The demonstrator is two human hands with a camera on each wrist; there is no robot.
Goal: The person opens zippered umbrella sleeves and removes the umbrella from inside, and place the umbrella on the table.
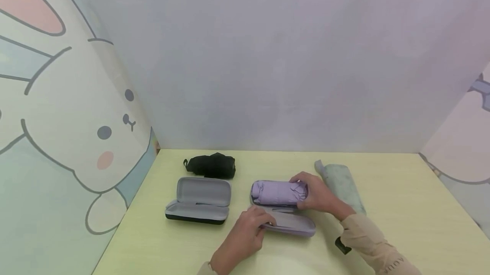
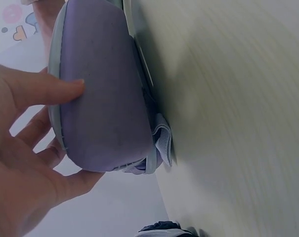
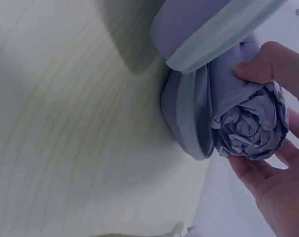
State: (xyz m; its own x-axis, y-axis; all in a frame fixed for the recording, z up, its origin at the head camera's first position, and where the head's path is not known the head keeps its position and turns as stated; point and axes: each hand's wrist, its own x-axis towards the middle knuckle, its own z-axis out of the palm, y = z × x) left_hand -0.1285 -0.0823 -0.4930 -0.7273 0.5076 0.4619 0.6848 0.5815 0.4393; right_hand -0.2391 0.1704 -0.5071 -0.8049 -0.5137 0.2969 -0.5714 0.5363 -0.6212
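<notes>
A folded purple umbrella [image 1: 277, 193] [image 3: 248, 113] lies in the far half of an open purple zip case [image 1: 294, 226] [image 3: 186, 113] on the pale yellow table [image 1: 402, 207]. My right hand [image 1: 315, 194] [image 3: 280, 187] grips the umbrella's bunched right end, thumb on top and fingers underneath. My left hand [image 1: 249, 228] [image 2: 21, 163] holds the case's near half [image 2: 105, 98], with one finger on the outer shell and the others curled round its edge.
An open grey-lined case [image 1: 199, 200] lies to the left, with a folded black umbrella [image 1: 211, 165] behind it. A pale green umbrella [image 1: 340, 183] lies behind my right forearm. Painted panels wall in the table on the left, back and right.
</notes>
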